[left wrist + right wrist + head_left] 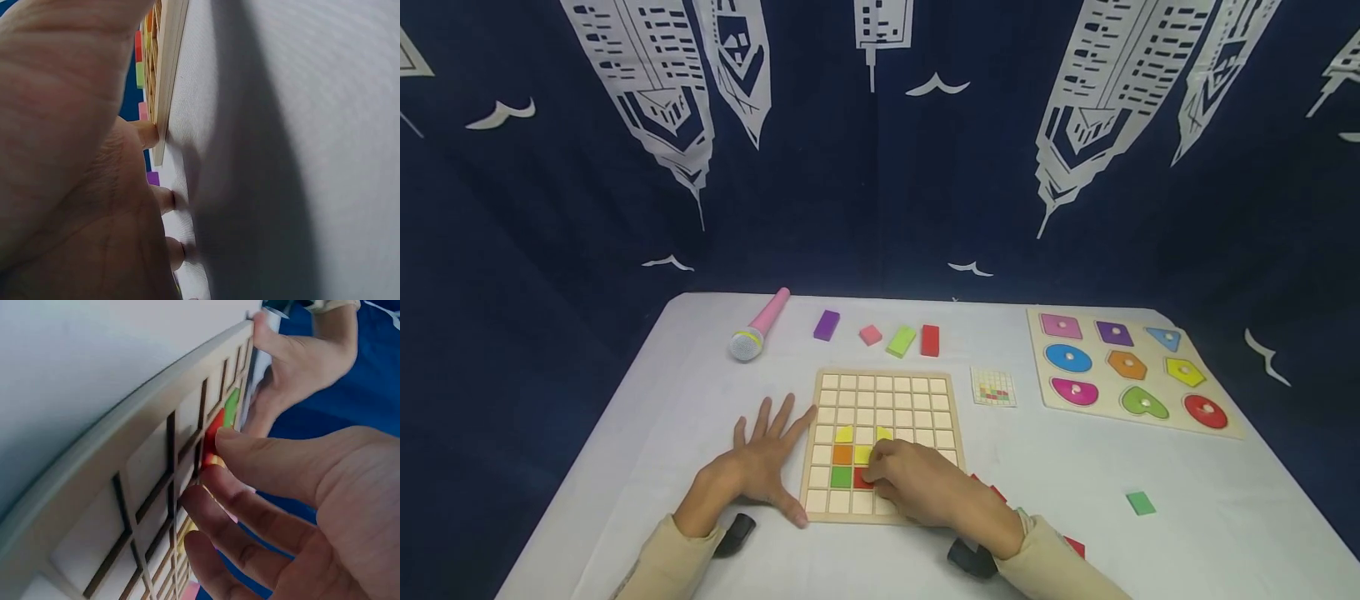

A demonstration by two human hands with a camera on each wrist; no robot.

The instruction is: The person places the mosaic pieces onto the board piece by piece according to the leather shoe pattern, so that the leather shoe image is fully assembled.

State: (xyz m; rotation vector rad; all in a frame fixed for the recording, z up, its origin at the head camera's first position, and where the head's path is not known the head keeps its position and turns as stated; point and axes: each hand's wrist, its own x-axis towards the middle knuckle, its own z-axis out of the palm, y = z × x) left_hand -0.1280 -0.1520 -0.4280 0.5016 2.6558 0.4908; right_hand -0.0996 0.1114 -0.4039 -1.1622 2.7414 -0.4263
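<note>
A wooden grid board (928,398) lies on the table, with yellow, orange, green and red square tiles in its left and middle cells. My right hand (921,483) is over the board's lower part, thumb and index finger at the red tile (213,439), next to the green tile (841,477). That red tile overlaps its cell in the right wrist view. Spread wide, my left hand (767,458) rests at the board's left edge, its thumb and index finger touching the frame. Part of the board is hidden under my right hand.
Behind the board lie purple (827,325), pink (870,335), lime (901,342) and red (930,341) blocks. A toy microphone (763,323) is back left, a pattern card (993,387) and shape puzzle (1108,342) right. A green tile (1141,503) and red pieces (1075,546) lie right.
</note>
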